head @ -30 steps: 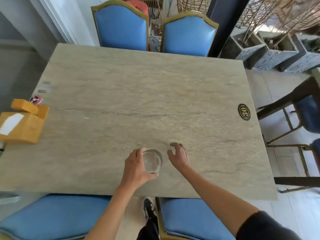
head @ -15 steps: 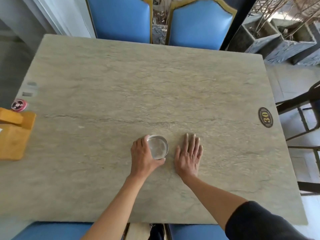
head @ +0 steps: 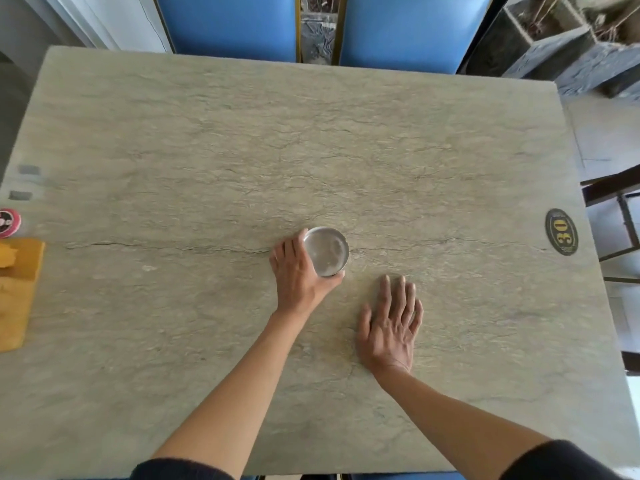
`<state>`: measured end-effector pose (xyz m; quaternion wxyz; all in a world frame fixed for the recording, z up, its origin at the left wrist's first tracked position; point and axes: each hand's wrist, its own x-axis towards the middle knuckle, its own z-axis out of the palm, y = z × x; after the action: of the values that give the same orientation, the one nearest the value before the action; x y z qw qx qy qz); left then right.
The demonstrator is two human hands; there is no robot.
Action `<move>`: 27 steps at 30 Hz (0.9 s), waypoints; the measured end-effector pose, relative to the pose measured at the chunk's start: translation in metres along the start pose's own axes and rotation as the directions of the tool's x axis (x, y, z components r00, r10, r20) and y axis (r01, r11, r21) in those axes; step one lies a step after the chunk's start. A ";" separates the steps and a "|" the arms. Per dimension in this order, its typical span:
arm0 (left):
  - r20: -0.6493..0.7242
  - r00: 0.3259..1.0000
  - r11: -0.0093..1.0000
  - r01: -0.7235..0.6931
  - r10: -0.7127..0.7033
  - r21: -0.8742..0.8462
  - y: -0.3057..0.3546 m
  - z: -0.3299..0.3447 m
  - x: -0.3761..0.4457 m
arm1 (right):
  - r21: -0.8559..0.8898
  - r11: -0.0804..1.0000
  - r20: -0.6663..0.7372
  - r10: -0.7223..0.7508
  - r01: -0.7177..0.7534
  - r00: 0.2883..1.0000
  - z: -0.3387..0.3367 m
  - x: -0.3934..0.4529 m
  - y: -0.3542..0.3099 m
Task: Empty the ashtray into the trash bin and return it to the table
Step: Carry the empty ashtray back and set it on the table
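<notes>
Here the left hand (head: 298, 271) clasps the ashtray (head: 327, 251); right hand (head: 389, 327) lies flat.

left hand (head: 298, 271): forearm extended forward, fingers curled in a closed grip | right hand (head: 390, 323): palm down, fingers spread flat, empty | forearms bare, dark sleeves at elbows

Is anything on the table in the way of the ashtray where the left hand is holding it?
Nothing visible. The left hand grips the ashtray on bare table; the right hand lies flat beside it, apart.
</notes>
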<state>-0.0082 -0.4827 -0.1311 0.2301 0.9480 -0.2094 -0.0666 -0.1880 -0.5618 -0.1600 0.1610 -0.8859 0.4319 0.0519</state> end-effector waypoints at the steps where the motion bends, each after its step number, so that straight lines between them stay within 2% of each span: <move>1: -0.007 1.000 1.000 -0.007 0.007 -0.004 0.001 0.002 0.005 | -0.006 1.000 -0.003 0.001 -0.001 1.000 0.001 0.000 0.000; 11: -0.051 0.998 0.999 -0.035 0.034 -0.017 0.006 0.012 0.044 | -0.009 1.000 -0.012 0.005 -0.005 1.000 0.003 0.001 0.001; 19: -0.127 0.992 0.994 -0.026 0.012 -0.107 0.001 0.018 0.024 | 0.002 1.000 -0.016 0.000 0.000 1.000 0.003 0.002 0.001; 27: -0.153 0.988 0.995 -0.026 0.011 -0.097 0.006 0.016 0.035 | 0.011 1.000 -0.016 -0.004 0.004 1.000 0.002 0.001 0.001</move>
<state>0.0173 -0.5087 -0.1441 0.2925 0.9359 -0.1965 -0.0022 -0.1882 -0.5628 -0.1630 0.1625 -0.8863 0.4317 0.0424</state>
